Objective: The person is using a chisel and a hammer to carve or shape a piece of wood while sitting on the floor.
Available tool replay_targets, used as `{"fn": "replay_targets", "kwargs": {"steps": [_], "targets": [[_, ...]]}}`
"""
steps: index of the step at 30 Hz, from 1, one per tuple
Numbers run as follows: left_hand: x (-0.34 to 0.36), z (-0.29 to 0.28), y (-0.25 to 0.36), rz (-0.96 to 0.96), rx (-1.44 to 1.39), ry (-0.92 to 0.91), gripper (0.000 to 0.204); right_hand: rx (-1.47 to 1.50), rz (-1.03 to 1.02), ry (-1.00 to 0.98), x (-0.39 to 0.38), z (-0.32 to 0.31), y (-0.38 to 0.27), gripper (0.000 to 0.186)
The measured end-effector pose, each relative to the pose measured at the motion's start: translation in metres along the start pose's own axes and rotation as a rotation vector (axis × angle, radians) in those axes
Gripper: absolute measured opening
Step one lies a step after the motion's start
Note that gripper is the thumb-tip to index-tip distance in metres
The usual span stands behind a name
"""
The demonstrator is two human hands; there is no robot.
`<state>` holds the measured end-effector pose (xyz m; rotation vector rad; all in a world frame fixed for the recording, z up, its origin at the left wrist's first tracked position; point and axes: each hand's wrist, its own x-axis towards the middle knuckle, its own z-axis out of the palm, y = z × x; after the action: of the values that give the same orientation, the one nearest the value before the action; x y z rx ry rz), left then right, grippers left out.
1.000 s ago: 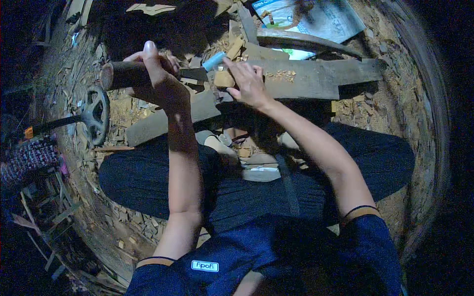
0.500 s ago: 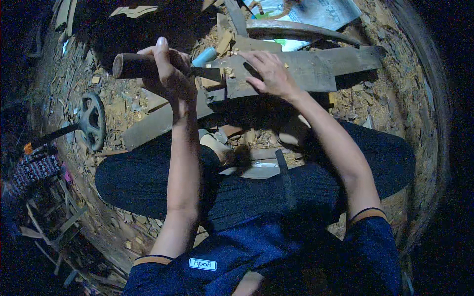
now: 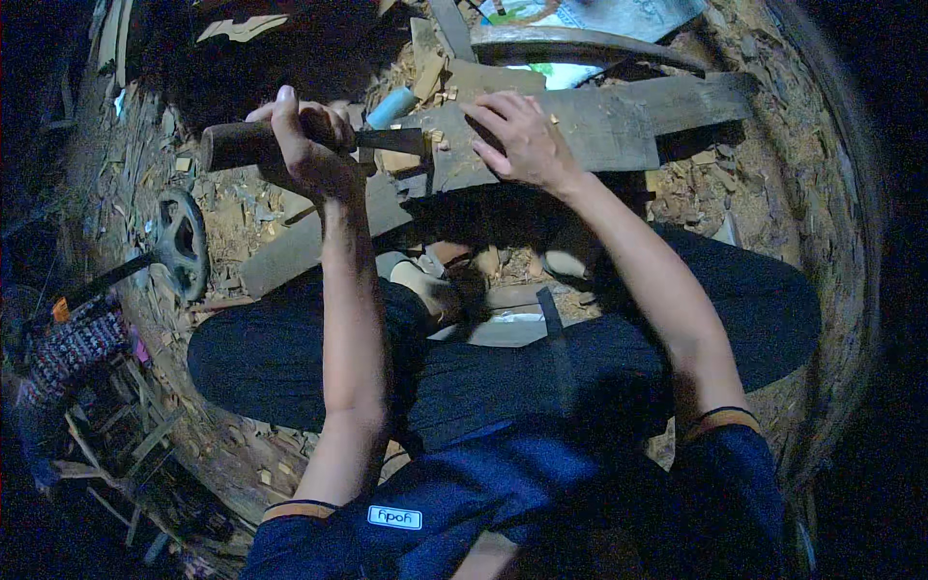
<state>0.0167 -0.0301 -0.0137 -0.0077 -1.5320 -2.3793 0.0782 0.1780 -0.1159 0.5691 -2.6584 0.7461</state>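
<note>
Clasping chisel [image 3: 392, 142] in left hand [image 3: 314, 147] beside left edge of board [image 3: 611, 133]. Holding right hand [image 3: 530, 145] spread near upper edge.

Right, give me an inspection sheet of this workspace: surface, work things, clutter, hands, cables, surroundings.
Surface: grey wooden board, low over littered ground.
Work things: bladed tool with brown cylindrical handle, its dark blade pointing right toward the board; pale chips on the board.
Clutter: blue cylinder beyond the blade; curved bar behind the board; wood scraps scattered about.
Hands: left hand grips the tool; right hand, open, is over the board, contact unclear.
Cables: nothing seen.
Surroundings: spoked wheel at left; blue-and-white sheet at the far side; dark edges.
</note>
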Motion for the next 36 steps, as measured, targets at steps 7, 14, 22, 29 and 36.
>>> {"fn": "replay_targets", "kwargs": {"steps": [7, 14, 22, 29, 36], "targets": [[0.002, 0.012, 0.003, 0.044, -0.049, 0.112, 0.019, 0.005, 0.004, -0.006, 0.001, 0.000, 0.001, 0.044], [0.002, 0.012, 0.002, 0.028, -0.038, 0.137, 0.020, -0.024, 0.018, -0.008, 0.001, 0.000, -0.001, 0.041], [0.005, 0.003, -0.001, -0.016, -0.064, 0.051, 0.019, -0.046, 0.023, 0.008, 0.000, -0.001, -0.005, 0.041], [0.007, 0.006, -0.006, -0.006, 0.016, 0.005, 0.016, -0.031, 0.021, 0.009, 0.001, 0.000, 0.002, 0.035], [0.001, 0.018, -0.004, 0.084, 0.119, 0.056, 0.018, 0.067, 0.268, -0.048, 0.050, -0.012, 0.031, 0.019]]}}
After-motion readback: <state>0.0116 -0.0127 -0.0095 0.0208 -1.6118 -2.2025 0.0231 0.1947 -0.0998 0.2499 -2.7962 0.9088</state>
